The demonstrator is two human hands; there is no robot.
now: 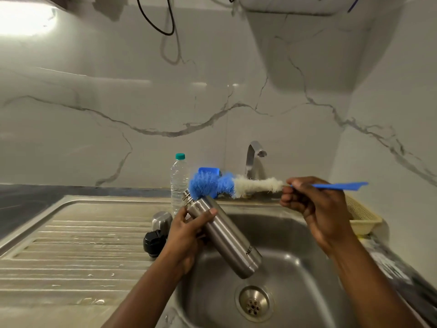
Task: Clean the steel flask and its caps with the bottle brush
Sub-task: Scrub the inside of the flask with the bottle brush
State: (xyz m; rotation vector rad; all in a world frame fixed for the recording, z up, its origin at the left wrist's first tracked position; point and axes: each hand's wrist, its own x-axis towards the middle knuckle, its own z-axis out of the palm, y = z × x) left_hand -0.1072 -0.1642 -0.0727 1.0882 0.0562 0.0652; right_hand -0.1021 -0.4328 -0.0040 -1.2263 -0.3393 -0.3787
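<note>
Sink (279,230): dull steel basin, ribbed drainboard (82,245).
Left hand (186,233): fingers wrap smooth cylindrical flask (225,235).
Right hand (314,204): pinches bristly bottle brush (250,185) handle.

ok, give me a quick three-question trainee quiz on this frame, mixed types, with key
1. Fill in: the right hand holds the bottle brush; the left hand holds the ___.
2. True or false: the brush head sits fully inside the steel flask.
3. The steel cap and black cap lie: A inside the flask, B on the drainboard, C in the right hand.

Key: 1 steel flask; 2 false, the head is at the mouth; 3 B.
</note>
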